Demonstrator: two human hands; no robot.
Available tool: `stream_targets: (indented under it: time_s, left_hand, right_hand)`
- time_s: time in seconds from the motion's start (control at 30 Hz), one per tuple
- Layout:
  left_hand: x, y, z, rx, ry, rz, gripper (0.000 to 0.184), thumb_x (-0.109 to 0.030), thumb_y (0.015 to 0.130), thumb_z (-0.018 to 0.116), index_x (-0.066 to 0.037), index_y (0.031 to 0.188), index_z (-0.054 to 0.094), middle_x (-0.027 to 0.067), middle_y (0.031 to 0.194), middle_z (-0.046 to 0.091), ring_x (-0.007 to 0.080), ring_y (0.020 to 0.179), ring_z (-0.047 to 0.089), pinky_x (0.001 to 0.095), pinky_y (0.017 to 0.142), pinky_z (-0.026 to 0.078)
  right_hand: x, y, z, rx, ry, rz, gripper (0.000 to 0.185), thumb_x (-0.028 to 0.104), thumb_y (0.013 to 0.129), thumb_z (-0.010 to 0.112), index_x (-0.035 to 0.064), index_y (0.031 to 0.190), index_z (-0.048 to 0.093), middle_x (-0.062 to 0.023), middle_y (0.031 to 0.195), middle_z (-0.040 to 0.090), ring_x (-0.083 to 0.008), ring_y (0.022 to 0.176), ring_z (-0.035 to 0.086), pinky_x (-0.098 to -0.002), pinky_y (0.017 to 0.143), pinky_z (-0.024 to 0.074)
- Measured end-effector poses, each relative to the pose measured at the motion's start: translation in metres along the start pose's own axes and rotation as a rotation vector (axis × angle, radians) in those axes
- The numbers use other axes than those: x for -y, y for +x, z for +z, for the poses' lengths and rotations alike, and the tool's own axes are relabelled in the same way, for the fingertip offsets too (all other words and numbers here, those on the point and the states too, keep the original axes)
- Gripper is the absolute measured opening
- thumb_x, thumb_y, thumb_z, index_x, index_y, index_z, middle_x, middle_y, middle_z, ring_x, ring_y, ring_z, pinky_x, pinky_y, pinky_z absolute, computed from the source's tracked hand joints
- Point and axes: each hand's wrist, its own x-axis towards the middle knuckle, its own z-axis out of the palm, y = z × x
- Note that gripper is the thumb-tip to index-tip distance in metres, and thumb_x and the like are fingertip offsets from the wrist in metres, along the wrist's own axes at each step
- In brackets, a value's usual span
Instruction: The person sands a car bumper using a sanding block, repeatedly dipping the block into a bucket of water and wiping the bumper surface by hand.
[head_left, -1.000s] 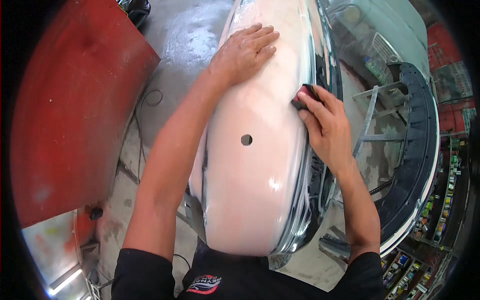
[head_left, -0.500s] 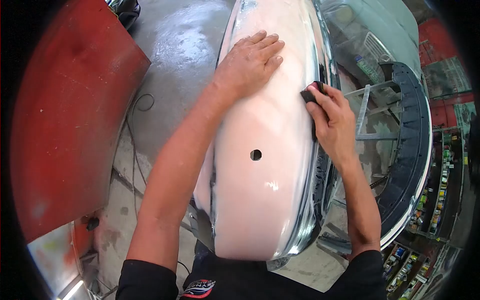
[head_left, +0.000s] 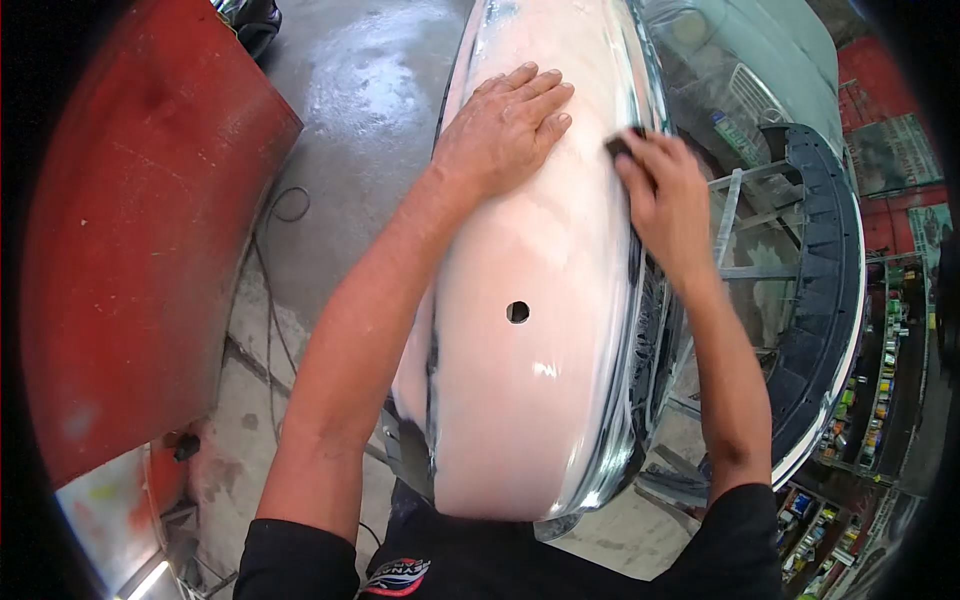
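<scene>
A long car bumper (head_left: 525, 410) coated in pale pink stretches away from my body, with dark edges and one round hole (head_left: 517, 312) in its face. Flat on its upper left part lies my left hand (head_left: 508, 122), fingers stretched out, holding nothing. At the bumper's right edge my right hand (head_left: 670, 200), slightly blurred, pinches a small dark piece of sandpaper (head_left: 618, 148) against the surface. My fingers cover much of that piece.
A large red panel (head_left: 150, 230) stands at left. A thin cable (head_left: 268, 290) runs along the concrete floor (head_left: 345, 150). To the right are a black-lined bumper (head_left: 815, 270), a metal frame (head_left: 732, 215) and shelves (head_left: 880, 380) of small containers.
My right hand has slid forward along the bumper's right edge with the sandpaper. My left hand rests in nearly the same spot, and the bumper has shifted slightly in view.
</scene>
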Motion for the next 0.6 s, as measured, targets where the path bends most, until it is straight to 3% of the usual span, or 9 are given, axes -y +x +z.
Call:
stream_targets:
  time_s: [0.17,0.3,0.4,0.6]
  left_hand:
    - [0.000,0.000,-0.002,0.009,-0.025,0.014,0.043,-0.030,0.107,0.054,-0.007,0.141,0.066,0.0136,0.151,0.061,0.0354,0.146,0.049,0.0448,0.124,0.035]
    - [0.004,0.003,-0.004,0.036,-0.053,0.004,0.043,-0.030,0.107,0.053,-0.006,0.141,0.066,0.0146,0.151,0.060,0.0363,0.147,0.048,0.0458,0.124,0.035]
    - [-0.005,0.001,-0.007,0.061,-0.044,-0.033,0.043,-0.029,0.107,0.053,-0.006,0.141,0.066,0.0152,0.151,0.059,0.0365,0.147,0.047,0.0463,0.124,0.035]
    - [-0.005,0.001,-0.007,0.084,-0.038,-0.021,0.043,-0.028,0.107,0.054,-0.006,0.142,0.065,0.0156,0.152,0.059,0.0364,0.148,0.047,0.0463,0.124,0.035]
  right_hand:
    - [-0.040,0.058,0.035,-0.083,-0.040,-0.001,0.025,0.018,0.094,0.071,0.0025,0.113,0.078,-0.0205,0.111,0.074,-0.0425,0.096,0.070,-0.0464,0.091,0.0549]
    - [-0.001,-0.014,0.001,-0.010,-0.053,-0.038,0.031,0.023,0.096,0.068,0.0077,0.121,0.076,-0.0186,0.118,0.073,-0.0406,0.104,0.069,-0.0450,0.094,0.0542]
    - [0.003,-0.012,-0.006,0.051,-0.001,-0.003,0.030,0.023,0.097,0.067,0.0094,0.121,0.076,-0.0168,0.124,0.072,-0.0395,0.108,0.068,-0.0446,0.095,0.0540]
    - [-0.036,0.060,0.028,0.045,-0.020,0.108,0.024,0.021,0.096,0.069,0.0107,0.116,0.078,-0.0145,0.127,0.071,-0.0390,0.109,0.068,-0.0458,0.095,0.0548]
